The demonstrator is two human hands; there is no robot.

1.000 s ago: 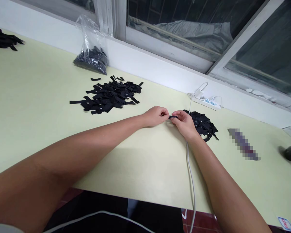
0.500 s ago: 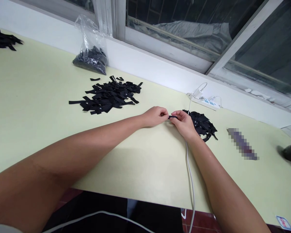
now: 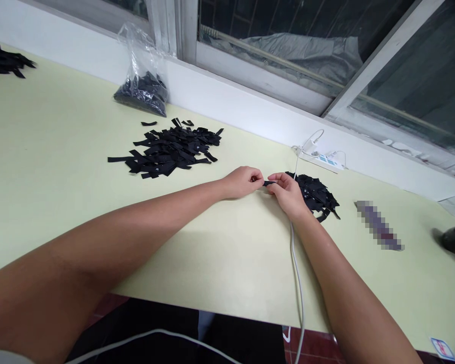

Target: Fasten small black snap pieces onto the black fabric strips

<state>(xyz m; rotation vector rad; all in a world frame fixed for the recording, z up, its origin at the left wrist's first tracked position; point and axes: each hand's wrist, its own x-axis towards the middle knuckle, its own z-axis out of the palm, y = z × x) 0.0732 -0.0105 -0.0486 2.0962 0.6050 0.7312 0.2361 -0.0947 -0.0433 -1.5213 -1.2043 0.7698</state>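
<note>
1. The left hand (image 3: 243,182) is closed in a pinch on one end of a small black strip (image 3: 268,183).
2. The right hand (image 3: 288,194) pinches the strip's other end between thumb and fingers, so the strip spans the short gap between the hands, over the pale table (image 3: 212,263).
3. Just right of the grip, partly hidden by the right hand, lies the smaller pile (image 3: 315,192) of black strips.
4. A white cable (image 3: 294,258) passes by the right wrist and runs down over the table's near edge.
5. Left of the grip and slightly beyond it spreads the larger pile (image 3: 174,149) of black strips.
6. Beyond the grip, to the right, a power strip (image 3: 324,162) lies near the wall.
7. Well to the right is a pixelated object (image 3: 379,225), too obscured to identify.
8. Farther off, beyond the larger pile, stands a clear plastic bag (image 3: 144,88) holding black pieces.
</note>
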